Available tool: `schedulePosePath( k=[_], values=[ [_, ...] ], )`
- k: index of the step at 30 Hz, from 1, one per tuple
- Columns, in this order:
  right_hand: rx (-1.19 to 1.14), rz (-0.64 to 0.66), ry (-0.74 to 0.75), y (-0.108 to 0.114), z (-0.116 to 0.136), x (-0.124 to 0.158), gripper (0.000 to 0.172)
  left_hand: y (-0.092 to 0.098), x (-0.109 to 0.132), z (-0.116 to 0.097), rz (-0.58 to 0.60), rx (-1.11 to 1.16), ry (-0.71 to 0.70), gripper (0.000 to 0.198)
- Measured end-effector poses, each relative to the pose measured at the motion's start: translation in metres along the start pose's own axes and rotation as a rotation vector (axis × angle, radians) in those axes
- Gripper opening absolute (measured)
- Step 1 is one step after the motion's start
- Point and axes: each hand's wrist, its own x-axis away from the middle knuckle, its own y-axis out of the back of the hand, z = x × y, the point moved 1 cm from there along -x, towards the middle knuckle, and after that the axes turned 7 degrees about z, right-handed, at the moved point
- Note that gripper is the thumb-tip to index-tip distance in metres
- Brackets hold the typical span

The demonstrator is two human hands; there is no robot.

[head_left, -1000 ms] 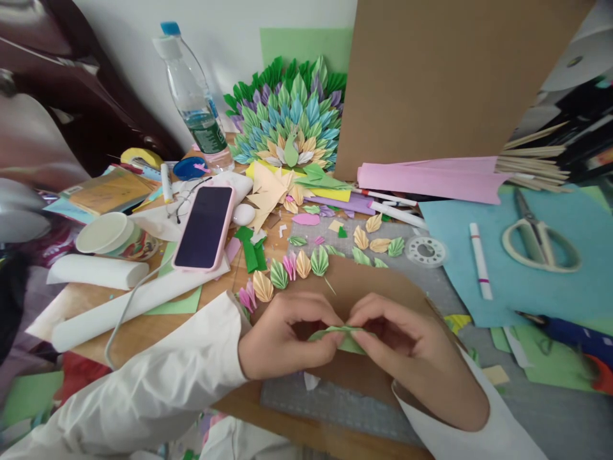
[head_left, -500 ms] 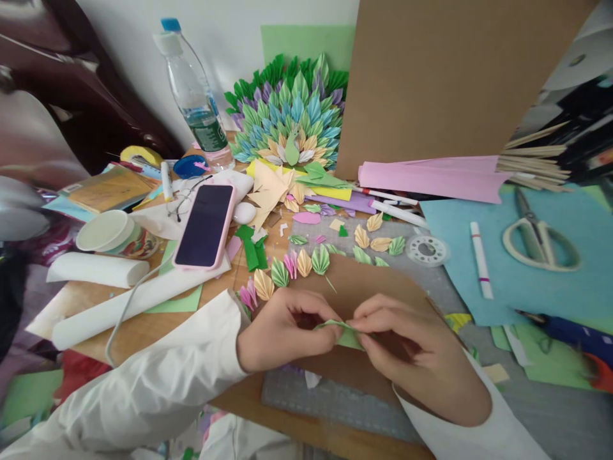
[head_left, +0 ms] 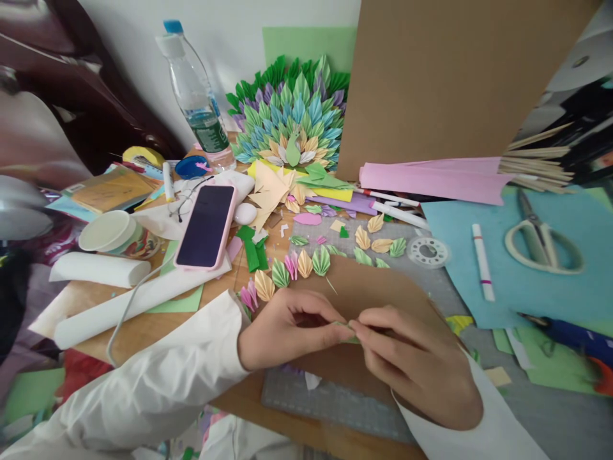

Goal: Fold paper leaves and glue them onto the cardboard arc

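Between the fingertips of both hands is a small piece of light green paper [head_left: 353,340], mostly hidden by the fingers. My left hand [head_left: 292,326] pinches it from the left, thumb against forefinger. From the other side my right hand [head_left: 416,358] pinches its edge, fingers curled. Both hands are over a brown cardboard piece [head_left: 383,281]. Along that cardboard's upper left edge stand pleated paper leaves: a pink one [head_left: 249,295], a peach one [head_left: 264,285] and a green one [head_left: 320,260] among them.
Loose pleated leaves [head_left: 382,245] and a tape spool [head_left: 428,252] lie beyond the cardboard. A phone [head_left: 205,225] and paper rolls [head_left: 100,269] are left; scissors [head_left: 543,239] and a blue glue gun [head_left: 569,335] right. A paper peacock [head_left: 293,148] stands at the back.
My right hand has turned and its fingers have closed in toward my left fingertips. Less of the green paper shows now between the hands.
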Motion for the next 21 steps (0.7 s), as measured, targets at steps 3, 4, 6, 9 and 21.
schedulePosePath(
  k=[3, 4, 6, 9, 21],
  values=[
    [0.01, -0.006, -0.005, -0.004, -0.004, 0.003, 0.026, 0.0, 0.0, 0.001, -0.01, 0.052, 0.005, 0.008],
    [0.016, -0.011, -0.003, -0.004, -0.004, 0.004, 0.027, 0.0, 0.0, 0.001, -0.015, 0.055, 0.004, 0.009],
    [0.025, -0.019, 0.016, -0.005, -0.005, 0.005, 0.03, -0.001, 0.0, 0.001, -0.028, 0.043, -0.001, 0.01],
    [0.04, -0.052, 0.054, -0.004, -0.003, 0.002, 0.037, -0.001, 0.001, 0.001, -0.06, -0.01, -0.036, 0.01],
    [-0.408, -0.133, -0.156, -0.001, 0.009, -0.003, 0.027, 0.001, 0.004, -0.007, -0.07, -0.264, -0.324, 0.013]
  ],
)
